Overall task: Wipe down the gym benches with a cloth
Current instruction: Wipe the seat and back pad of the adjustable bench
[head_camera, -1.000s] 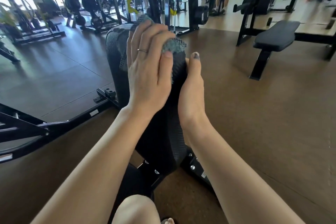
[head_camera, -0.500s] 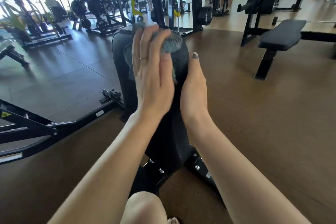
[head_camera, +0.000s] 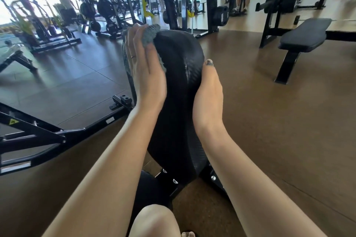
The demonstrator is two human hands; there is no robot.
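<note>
A black textured backrest pad (head_camera: 179,86) of an incline bench rises upright in the middle of the view. My left hand (head_camera: 143,67) presses a grey cloth (head_camera: 151,32) flat against the pad's upper left side, fingers reaching its top edge. Most of the cloth is hidden under the palm. My right hand (head_camera: 209,88) clasps the pad's right edge, thumb on the front face, fingers hidden behind it. The seat pad (head_camera: 146,188) lies low, just beyond my knee.
A flat black bench (head_camera: 304,34) stands at the right on the brown floor. A black steel frame (head_camera: 57,131) runs along the floor at the left. Racks with weight plates (head_camera: 100,7) and people fill the back.
My left hand has slid with the cloth from the pad's front top over to its upper left side. My right hand keeps its hold on the right edge.
</note>
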